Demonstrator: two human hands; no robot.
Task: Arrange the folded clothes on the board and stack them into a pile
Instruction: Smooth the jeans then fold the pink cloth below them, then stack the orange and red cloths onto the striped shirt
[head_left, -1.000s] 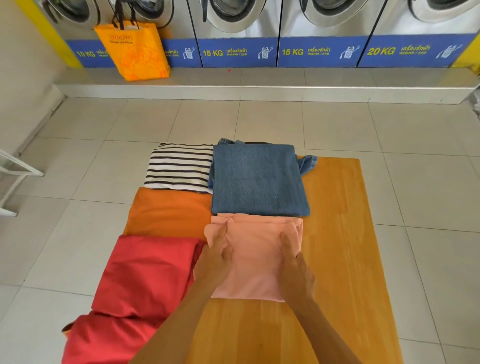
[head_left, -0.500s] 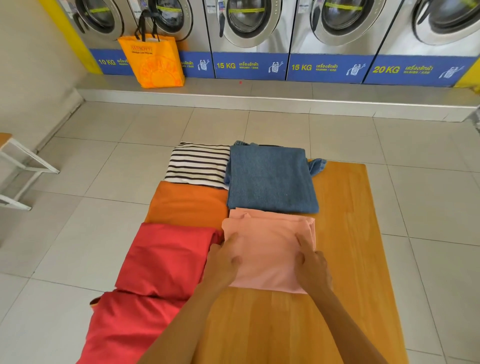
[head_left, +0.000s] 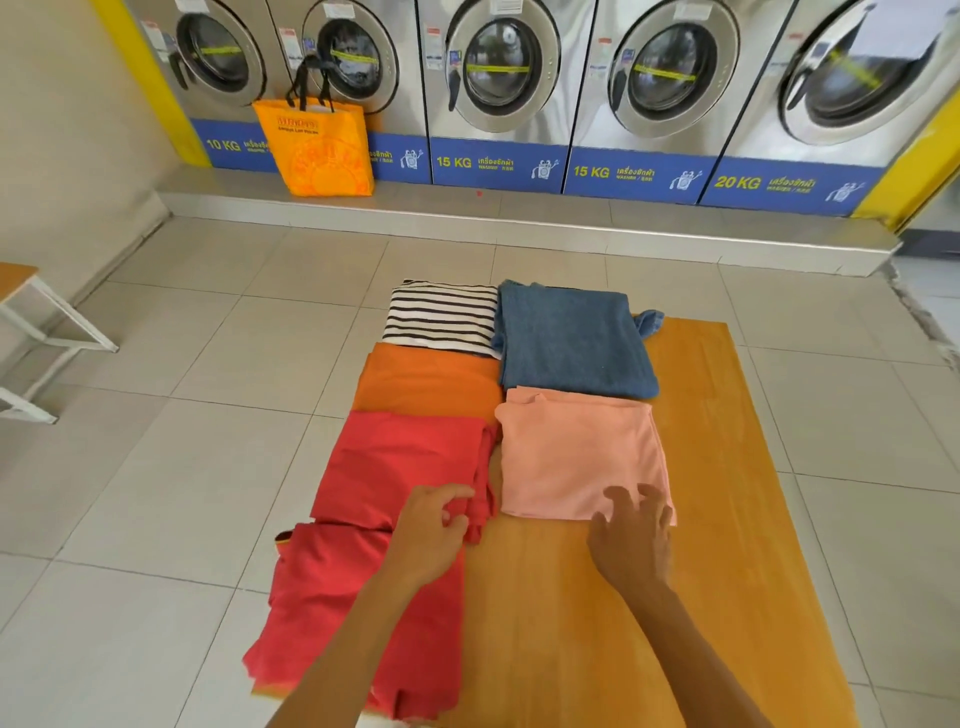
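Observation:
Several folded clothes lie on a wooden board (head_left: 727, 467) on the floor. At the far end are a striped top (head_left: 441, 317) and blue denim (head_left: 571, 343). An orange cloth (head_left: 426, 379) sits nearer on the left, with a pink cloth (head_left: 576, 452) to its right. Two red cloths lie closest on the left, one (head_left: 400, 462) beside the pink cloth and one (head_left: 363, 613) at the near edge. My left hand (head_left: 431, 530) curls on the upper red cloth's near right corner. My right hand (head_left: 631, 535) hovers with fingers spread over the pink cloth's near right corner.
A row of washing machines (head_left: 498, 78) stands on a raised step at the back, with an orange bag (head_left: 317, 150) in front. A white-framed bench (head_left: 31, 332) stands at the left. Tiled floor surrounds the board, whose right half shows bare wood.
Both hands slid back off the pink cloth. The left hand moved left onto the red cloth's corner, and the right drew back to the pink cloth's near edge. The view tilted up.

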